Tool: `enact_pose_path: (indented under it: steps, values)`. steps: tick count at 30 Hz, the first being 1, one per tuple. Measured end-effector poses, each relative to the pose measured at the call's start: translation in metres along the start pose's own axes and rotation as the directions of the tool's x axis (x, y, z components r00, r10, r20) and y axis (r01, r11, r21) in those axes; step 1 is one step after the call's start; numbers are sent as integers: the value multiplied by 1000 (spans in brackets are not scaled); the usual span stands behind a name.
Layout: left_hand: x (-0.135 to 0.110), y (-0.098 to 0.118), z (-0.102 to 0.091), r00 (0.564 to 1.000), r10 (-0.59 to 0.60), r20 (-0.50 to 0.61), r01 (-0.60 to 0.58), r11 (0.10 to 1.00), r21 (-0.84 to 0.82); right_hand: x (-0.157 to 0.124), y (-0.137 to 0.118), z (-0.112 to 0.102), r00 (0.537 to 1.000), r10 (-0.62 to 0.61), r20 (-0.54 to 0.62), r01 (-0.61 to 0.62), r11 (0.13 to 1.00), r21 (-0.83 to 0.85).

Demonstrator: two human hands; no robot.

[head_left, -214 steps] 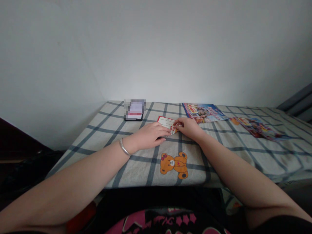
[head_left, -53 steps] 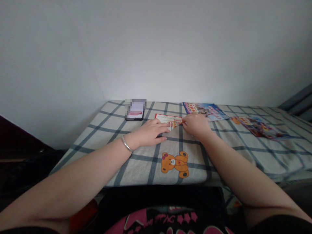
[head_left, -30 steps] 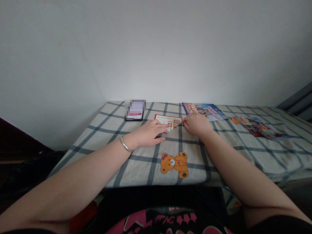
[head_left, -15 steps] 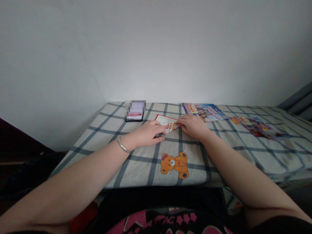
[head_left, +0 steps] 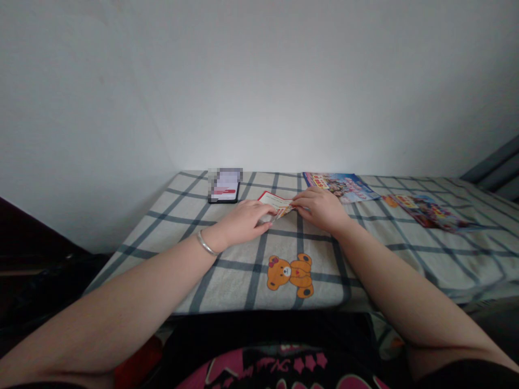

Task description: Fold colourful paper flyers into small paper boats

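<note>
Between my two hands is a small folded piece of printed paper (head_left: pixel 277 201), white with a red edge and some yellow print. Its near edge is bent up off the cloth. My left hand (head_left: pixel 250 220), with a silver bangle at the wrist, pinches the paper's left side between thumb and fingers. On the right side, my right hand (head_left: pixel 320 209) grips the other end with fingertips closed together. Parts of the paper are hidden under the fingers of both hands.
A phone (head_left: pixel 224 186) with a lit screen lies at the back left of the checked tablecloth (head_left: pixel 227 275). One colourful flyer (head_left: pixel 344 186) lies behind my right hand, another flyer (head_left: pixel 433 212) farther right. A wall (head_left: pixel 259 86) stands behind the table.
The paper's near edge has lifted and bent between my hands. My left thumb and fingers have closed on its left side; before, they lay flatter on it.
</note>
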State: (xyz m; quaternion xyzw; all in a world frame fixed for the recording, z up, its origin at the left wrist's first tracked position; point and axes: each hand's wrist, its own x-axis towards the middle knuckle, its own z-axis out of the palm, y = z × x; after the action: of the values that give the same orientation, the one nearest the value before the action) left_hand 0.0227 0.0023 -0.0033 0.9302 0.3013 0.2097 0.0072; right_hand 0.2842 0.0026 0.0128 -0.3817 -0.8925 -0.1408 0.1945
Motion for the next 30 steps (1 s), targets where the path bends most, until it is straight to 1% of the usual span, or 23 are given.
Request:
enact_pose_path:
  steps: [4,7,9,11,13,15,18,21,24,26,30]
  values:
    - [1,4,0,999,23,-33,-18,990,143,3,-14,-2,992,-100,-83,107,991,82]
    - [1,6,1,997,60,-57,-46,975,219,5,-22,-2,986,-126,-113,142,978,149]
    - [1,7,1,994,60,-93,-37,972,234,5,-24,-2,987,-103,-126,124,976,178]
    - [0,8,0,989,20,-147,13,975,220,4,-23,-1,988,-51,-142,78,978,193]
    - [0,8,0,979,-35,-199,72,981,181,3,-19,0,985,27,-172,11,977,215]
    - [0,7,0,966,-100,-238,125,988,95,2,-15,3,971,120,-209,-64,964,259]
    - [0,4,2,936,-205,-286,167,974,-152,2,-11,7,947,218,-236,-130,932,340]
    - [1,1,7,914,-288,-286,153,897,-414,2,-10,11,941,264,-213,-156,895,417]
    - [3,0,12,886,-365,-285,150,808,-570,2,-9,17,918,356,-173,-226,831,509]
    - [3,2,13,876,-384,-292,113,752,-649,2,-8,21,901,413,-132,-276,781,560]
    - [5,5,13,896,-352,-271,37,667,-744,2,-5,29,891,453,-32,-342,716,608]
